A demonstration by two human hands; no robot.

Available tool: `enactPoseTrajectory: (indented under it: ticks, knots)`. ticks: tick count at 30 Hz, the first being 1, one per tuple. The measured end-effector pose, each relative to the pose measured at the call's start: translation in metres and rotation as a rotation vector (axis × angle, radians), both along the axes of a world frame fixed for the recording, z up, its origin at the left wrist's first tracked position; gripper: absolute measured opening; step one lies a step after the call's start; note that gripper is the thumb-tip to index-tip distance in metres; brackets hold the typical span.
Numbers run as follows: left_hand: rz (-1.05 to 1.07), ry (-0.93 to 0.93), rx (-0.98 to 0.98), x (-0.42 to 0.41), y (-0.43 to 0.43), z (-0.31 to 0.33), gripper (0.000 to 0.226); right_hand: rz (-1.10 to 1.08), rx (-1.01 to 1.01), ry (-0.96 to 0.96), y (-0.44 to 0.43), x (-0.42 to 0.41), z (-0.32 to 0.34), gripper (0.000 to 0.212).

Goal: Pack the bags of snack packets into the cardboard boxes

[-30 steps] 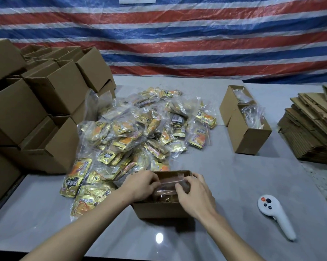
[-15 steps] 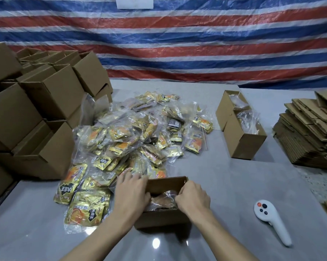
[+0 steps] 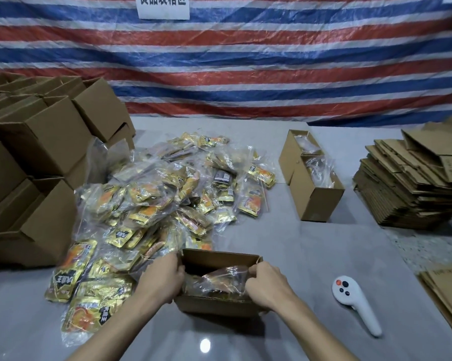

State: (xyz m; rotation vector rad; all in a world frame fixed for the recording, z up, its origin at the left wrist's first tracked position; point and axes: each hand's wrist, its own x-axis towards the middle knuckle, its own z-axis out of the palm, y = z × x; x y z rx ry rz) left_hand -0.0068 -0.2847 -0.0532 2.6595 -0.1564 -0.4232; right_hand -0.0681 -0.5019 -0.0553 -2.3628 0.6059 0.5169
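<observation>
On the table, head view: my two hands work at an open cardboard box [image 3: 219, 307] standing just in front of me.
Left hand: my left hand [image 3: 162, 278] is wrapped around the box's left wall, fingers curled over the rim, steadying it.
Right hand: my right hand [image 3: 265, 285] has its fingers curled on the clear plastic of the bag [image 3: 221, 278] at the box's right side, pinching it.
Bag: it sits inside the box, its plastic puffed up to about rim height, not yet flat.
Step in hand: I judge I am settling this bag of packets down into the box.
Next move: it likely calls for pressing the loose plastic below the rim so the box can take more or close; the film is slippery and springy, so it may pop back up.
Remaining stock: a big heap of bagged snacks [image 3: 162, 204] lies just behind and left of the box, so much packing is left.
Filled boxes: two boxes [image 3: 313, 175] with bags inside stand well apart at the right.
Empty boxes: a stack of made-up boxes [image 3: 37, 157] rises at the left edge.
Flat card: a pile of folded cartons [image 3: 412, 183] lies at far right.
Surface: a grey, glossy table [image 3: 310, 256] that reflects a lamp; a white remote [image 3: 355, 303] lies right of my box.
Room: a red, white and blue striped tarpaulin [image 3: 271, 61] hangs behind, with a paper sign [image 3: 163, 6] on it.
</observation>
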Motion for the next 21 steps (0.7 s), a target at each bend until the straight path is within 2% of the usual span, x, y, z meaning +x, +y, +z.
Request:
enactPoseTrajectory:
  ticks: [5, 13, 17, 21]
  knots:
    - [-0.063, 0.042, -0.148, 0.013, -0.043, 0.004, 0.01, -0.216, 0.172, 0.0, -0.032, -0.013, -0.002, 0.043]
    - [-0.243, -0.01, -0.228, 0.02, -0.121, 0.005, 0.018, -0.483, 0.214, -0.057, -0.084, -0.033, -0.004, 0.056]
    - [-0.199, -0.085, -0.418, 0.024, -0.16, 0.01, 0.026, -0.646, 0.367, -0.146, -0.093, -0.026, -0.008, 0.04]
    - [-0.187, -0.038, -0.455, 0.032, -0.181, 0.008, 0.045, -0.834, 0.488, -0.262, -0.093, -0.002, -0.012, 0.028]
